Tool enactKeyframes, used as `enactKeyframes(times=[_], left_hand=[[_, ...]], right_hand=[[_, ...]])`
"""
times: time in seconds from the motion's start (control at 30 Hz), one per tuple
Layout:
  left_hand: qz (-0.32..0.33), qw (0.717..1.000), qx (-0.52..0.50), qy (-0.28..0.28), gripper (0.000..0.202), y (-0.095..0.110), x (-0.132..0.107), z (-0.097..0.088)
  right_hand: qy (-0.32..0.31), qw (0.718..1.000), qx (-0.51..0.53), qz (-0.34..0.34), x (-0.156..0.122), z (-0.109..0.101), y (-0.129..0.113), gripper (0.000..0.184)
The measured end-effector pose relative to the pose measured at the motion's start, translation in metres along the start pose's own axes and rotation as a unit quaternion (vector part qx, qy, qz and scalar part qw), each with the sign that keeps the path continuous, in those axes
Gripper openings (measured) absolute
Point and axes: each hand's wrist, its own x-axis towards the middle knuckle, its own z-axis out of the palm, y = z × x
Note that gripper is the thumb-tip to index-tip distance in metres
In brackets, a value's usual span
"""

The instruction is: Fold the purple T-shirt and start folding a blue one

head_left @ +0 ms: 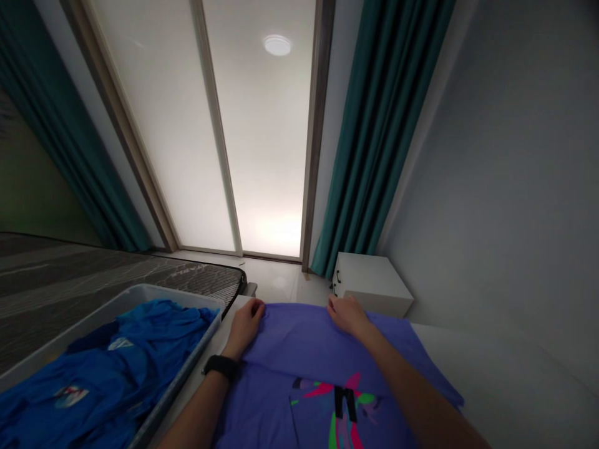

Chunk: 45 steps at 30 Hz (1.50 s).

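A purple T-shirt [299,346] lies spread on a white tabletop in front of me, with a bright pink, green and black print near the bottom of the view. At its far left corner, the fingers of my left hand [248,321] are closed on the fabric. My right hand [347,313] pinches the far edge, right of the middle. A black band circles my left wrist. My right forearm crosses over the shirt and hides part of it.
To the left stands a white plastic bin [154,290] holding blue clothes [154,337]. Behind it is a grey patterned mattress [187,268]. A white cabinet [374,274] stands beyond the table, near teal curtains [374,156] and frosted sliding doors [262,156]. A wall borders the right side.
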Motion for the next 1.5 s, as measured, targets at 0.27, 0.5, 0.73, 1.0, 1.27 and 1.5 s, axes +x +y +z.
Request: enactKeyframes(times=[0.27,0.5,0.73,1.0,1.27,1.5], left_hand=[[-0.011,1.0,0.0,-0.016,0.026,0.004,0.001,-0.002],[-0.007,1.0,0.006,-0.016,0.028,0.005,0.002,-0.004],[-0.012,1.0,0.01,-0.015,0.029,0.001,0.003,-0.002],[-0.012,1.0,0.015,-0.022,0.028,0.005,0.003,-0.004],[-0.016,1.0,0.019,-0.018,0.031,0.005,0.004,-0.004],[-0.013,0.999,0.028,-0.015,0.028,0.003,0.005,-0.005]], right_hand=[[0.019,0.999,-0.009,0.043,-0.037,0.004,0.066,0.022],[0.025,0.996,-0.01,0.08,-0.051,0.016,0.108,0.021],[0.044,0.99,0.026,0.135,-0.063,0.032,0.14,0.021],[0.106,0.976,0.088,0.166,-0.079,0.053,0.17,0.019],[0.176,0.96,0.127,0.175,-0.082,0.066,0.181,0.027],[0.152,0.955,0.166,0.195,-0.077,0.068,0.188,0.02]])
